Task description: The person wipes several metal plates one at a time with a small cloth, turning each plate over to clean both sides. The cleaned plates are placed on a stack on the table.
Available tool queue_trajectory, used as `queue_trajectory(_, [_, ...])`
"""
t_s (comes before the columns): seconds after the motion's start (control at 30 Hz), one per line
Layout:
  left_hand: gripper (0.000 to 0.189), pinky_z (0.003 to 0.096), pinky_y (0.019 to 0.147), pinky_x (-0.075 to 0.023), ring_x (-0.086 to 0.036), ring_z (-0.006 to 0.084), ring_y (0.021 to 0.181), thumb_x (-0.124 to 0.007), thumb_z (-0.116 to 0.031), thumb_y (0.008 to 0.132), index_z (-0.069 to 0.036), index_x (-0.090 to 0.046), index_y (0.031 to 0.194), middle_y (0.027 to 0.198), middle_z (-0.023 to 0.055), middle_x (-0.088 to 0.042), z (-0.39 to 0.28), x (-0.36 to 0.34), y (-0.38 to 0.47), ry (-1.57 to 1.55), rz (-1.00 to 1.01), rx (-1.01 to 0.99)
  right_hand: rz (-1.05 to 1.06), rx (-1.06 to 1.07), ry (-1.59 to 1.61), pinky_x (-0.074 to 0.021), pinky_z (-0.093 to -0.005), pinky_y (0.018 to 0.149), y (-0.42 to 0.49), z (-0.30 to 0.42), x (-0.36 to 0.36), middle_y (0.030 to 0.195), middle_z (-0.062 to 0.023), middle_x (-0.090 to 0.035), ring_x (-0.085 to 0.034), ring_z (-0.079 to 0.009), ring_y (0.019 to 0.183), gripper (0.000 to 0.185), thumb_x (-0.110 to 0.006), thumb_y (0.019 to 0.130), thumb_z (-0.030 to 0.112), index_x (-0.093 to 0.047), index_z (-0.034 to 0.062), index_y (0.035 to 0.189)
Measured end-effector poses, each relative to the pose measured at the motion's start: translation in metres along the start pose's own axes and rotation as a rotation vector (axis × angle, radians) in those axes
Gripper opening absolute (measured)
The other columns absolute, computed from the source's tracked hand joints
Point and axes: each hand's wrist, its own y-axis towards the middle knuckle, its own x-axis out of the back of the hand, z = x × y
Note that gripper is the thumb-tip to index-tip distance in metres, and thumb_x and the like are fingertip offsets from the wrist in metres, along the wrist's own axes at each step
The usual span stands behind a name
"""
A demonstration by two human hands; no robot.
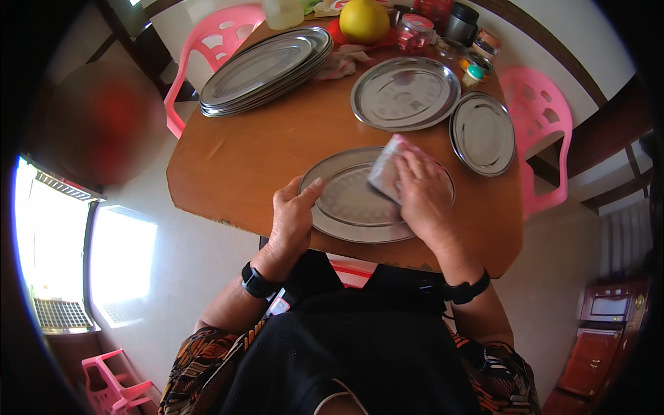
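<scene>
An oval stainless-steel platter (342, 194) lies before me near the table's front edge. My left hand (294, 212) grips its left rim, thumb on top. In my right hand (423, 192) is a folded pink-and-white cloth (384, 168), pressed against the platter's right part and hiding some of it. Beyond, to the right, sits a larger oval steel platter (404, 96). Close to that one lie smaller oval steel plates (482, 135), seemingly stacked. At the back left is a pile of several oval platters (264, 70).
The wooden table (233, 166) has angled corners. Along its back stand a yellow pomelo-like fruit (364, 21), a pink-lidded jar (415, 33), a dark cup (461, 23) and a crumpled cloth (345, 61). Pink plastic chairs flank it on the left (189, 52) and right (550, 111).
</scene>
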Motion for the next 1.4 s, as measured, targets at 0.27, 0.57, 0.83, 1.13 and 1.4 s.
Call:
queue_trajectory(0.27, [0.049,0.0305,0.098,-0.0480,-0.061,0.0164,0.110,-0.057,-0.033,0.108,0.011,-0.061,0.130,0.118,0.0119,-0.069,0.009,0.006,0.004,0.052,0.027,-0.094,-0.069,0.096,0.050,-0.0415,-0.0516,0.108,0.018,0.028,-0.015,0.137,-0.0230,-0.058,-0.052,-0.0442,0.128,0.046,-0.060,0.093,0.014,-0.056,0.0045,0.138])
queue_trajectory(0.57, [0.045,0.0309,0.077,-0.0582,-0.069,0.0183,0.090,-0.051,-0.035,0.110,0.006,-0.065,0.122,0.108,0.0116,-0.070,0.001,0.010,-0.003,-0.066,0.013,-0.079,-0.018,0.490,0.573,-0.0429,-0.0489,0.107,0.009,0.080,0.000,0.143,-0.0152,-0.057,-0.050,-0.0361,0.131,0.042,-0.069,0.092,0.018,-0.067,0.0079,0.132])
queue_trajectory(0.83, [0.033,0.0279,0.094,-0.0474,-0.060,0.0143,0.104,-0.063,-0.015,0.103,0.007,-0.065,0.127,0.111,0.0078,-0.070,0.002,-0.001,0.003,-0.034,-0.111,-0.070,0.075,0.470,0.323,-0.0473,-0.0479,0.107,-0.053,0.034,0.026,0.139,-0.0086,-0.061,-0.054,-0.0292,0.131,0.037,-0.065,0.084,0.011,-0.075,0.0070,0.120])
queue_trajectory(1.13, [0.034,0.0284,0.094,-0.0492,-0.062,0.0148,0.104,-0.062,-0.017,0.104,0.007,-0.063,0.128,0.113,0.0086,-0.070,0.003,0.001,0.005,-0.034,-0.116,-0.045,0.123,0.252,0.087,-0.0478,-0.0430,0.102,-0.080,-0.010,0.057,0.137,-0.0123,-0.063,-0.055,-0.0320,0.131,0.037,-0.071,0.084,0.008,-0.072,0.0005,0.121])
queue_trajectory(1.4, [0.032,0.0276,0.091,-0.0484,-0.061,0.0143,0.102,-0.063,-0.016,0.103,0.007,-0.064,0.126,0.111,0.0079,-0.070,0.000,-0.001,0.004,0.022,-0.161,-0.070,0.072,0.487,0.288,-0.0461,-0.0417,0.107,-0.045,0.064,0.026,0.136,-0.0177,-0.062,-0.054,-0.0309,0.128,0.045,-0.064,0.093,0.019,-0.065,-0.0011,0.133])
